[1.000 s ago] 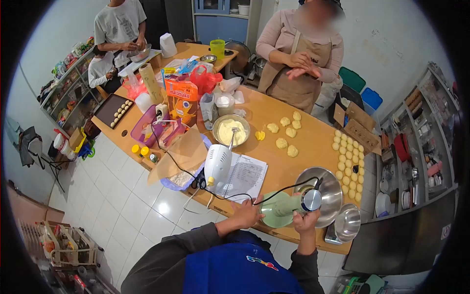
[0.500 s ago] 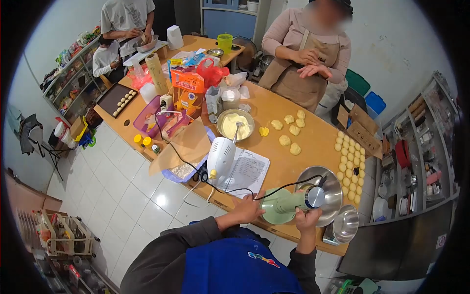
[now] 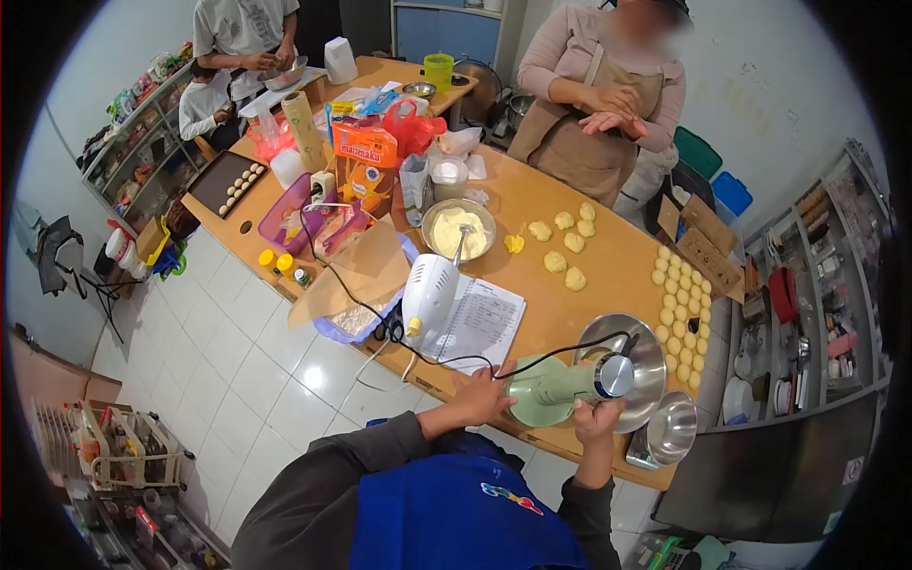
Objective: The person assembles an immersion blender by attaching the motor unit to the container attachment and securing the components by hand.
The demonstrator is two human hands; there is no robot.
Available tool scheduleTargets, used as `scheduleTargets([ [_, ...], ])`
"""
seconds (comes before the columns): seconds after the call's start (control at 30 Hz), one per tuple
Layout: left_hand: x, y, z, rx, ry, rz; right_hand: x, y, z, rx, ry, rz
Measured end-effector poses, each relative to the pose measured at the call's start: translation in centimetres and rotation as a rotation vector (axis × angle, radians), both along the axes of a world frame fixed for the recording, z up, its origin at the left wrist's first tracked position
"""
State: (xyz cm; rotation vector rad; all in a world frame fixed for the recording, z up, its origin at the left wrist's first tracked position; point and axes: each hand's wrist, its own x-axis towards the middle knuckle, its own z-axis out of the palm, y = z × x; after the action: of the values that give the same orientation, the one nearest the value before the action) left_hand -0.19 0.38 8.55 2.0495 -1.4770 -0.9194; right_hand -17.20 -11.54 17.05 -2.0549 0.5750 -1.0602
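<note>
A pale green appliance (image 3: pixel 568 384) with a round silver end and a round green base (image 3: pixel 538 403) lies at the table's near edge. My right hand (image 3: pixel 597 420) is closed around its body just below the silver end. Beside the left rim of the base is my left hand (image 3: pixel 478 399), fingers apart, close to a black cable that crosses above it. Whether its fingertips touch the base or cable is unclear. A large steel bowl (image 3: pixel 648 380) stands right behind the silver end, and a smaller steel bowl (image 3: pixel 673 427) rests on a scale.
A white hand mixer (image 3: pixel 429 296) leans by an open notebook (image 3: pixel 489 318) and a bowl of pale cream (image 3: pixel 459 231). Dough pieces (image 3: pixel 555 261) and rows of dough balls (image 3: pixel 680 313) lie to the right. Across the table a co-worker (image 3: pixel 594 114) holds both hands together; others are at the back left.
The view has shifted slightly. My left hand's fingers have spread more beside the base, while my right hand keeps its hold on the appliance. The co-worker's hands have moved against each other.
</note>
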Motion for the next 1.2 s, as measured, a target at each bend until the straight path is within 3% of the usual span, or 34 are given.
scheduleTargets([
  [1.03,0.2,0.0,0.6,0.007,0.022,0.010,-0.4,-0.5,-0.7,-0.054,0.014,-0.016],
  [1.1,0.1,-0.4,-2.7,-0.062,0.038,0.004,-0.1,-0.3,0.1,-0.053,0.017,-0.011],
  [1.2,0.2,-0.4,-3.2,-0.088,0.071,0.003,-0.1,-0.4,-0.2,-0.063,0.006,-0.015],
])
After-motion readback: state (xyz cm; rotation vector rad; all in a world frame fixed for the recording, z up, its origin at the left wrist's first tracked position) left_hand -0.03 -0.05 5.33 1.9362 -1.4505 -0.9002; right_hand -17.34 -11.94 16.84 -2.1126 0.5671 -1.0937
